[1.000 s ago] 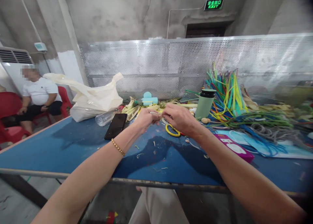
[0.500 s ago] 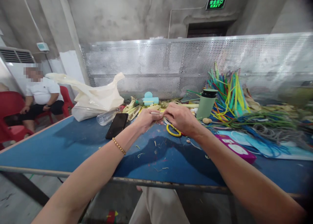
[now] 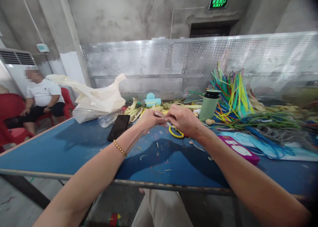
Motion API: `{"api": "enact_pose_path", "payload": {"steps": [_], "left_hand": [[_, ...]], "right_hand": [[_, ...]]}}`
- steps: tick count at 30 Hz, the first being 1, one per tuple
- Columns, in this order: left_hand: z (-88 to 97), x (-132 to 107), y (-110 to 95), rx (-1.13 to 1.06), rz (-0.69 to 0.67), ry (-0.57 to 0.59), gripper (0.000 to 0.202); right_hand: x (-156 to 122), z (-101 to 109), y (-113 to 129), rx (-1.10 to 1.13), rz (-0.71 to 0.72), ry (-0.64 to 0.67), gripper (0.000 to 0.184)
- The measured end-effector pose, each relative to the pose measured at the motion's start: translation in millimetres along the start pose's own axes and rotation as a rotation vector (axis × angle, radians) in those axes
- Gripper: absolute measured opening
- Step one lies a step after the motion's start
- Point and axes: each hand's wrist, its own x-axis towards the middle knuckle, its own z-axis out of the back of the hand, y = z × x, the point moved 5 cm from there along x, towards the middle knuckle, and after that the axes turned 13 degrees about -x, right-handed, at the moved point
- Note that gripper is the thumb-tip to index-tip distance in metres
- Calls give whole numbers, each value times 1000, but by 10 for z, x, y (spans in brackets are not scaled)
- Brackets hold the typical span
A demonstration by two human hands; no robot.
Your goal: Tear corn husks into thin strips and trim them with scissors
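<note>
Both my hands meet above the blue table, fingers pinched together around a small pale strip that spans between them. My left hand, with a gold bead bracelet on its wrist, holds one end; my right hand holds the other. Just below my right hand lie yellow-handled scissors. A black phone rests to the left of my left hand. Small cut scraps dot the table in front of me.
A pale green flask, a fan of coloured strips and tangled cords fill the right side. A purple packet, a cream bag and a clear bottle lie around. A person in white sits at far left.
My hands stay together on the strip, with the fingers shifting slightly. The view has drifted a little; nothing on the table moved.
</note>
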Motion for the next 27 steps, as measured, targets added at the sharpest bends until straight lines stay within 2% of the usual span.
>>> {"api": "enact_pose_path", "payload": {"steps": [5, 10, 14, 21, 24, 27], "left_hand": [[21, 17, 3, 79, -18, 34, 10], [-12, -12, -59, 80, -26, -30, 4], [-31, -29, -85, 112, -14, -79, 4], [-2, -15, -62, 129, -3, -105, 9], [-18, -27, -55, 142, 16, -103, 7], [-77, -55, -68, 139, 28, -40, 6]], "right_hand": [[-11, -9, -14, 49, 21, -8, 21], [-13, -8, -33, 71, 65, -15, 23], [-17, 53, -91, 31, 53, -34, 18], [-14, 194, -159, -100, 23, -28, 18], [2, 240, -123, 6, 69, -85, 18], [11, 200, -178, 237, -3, -77, 14]]}}
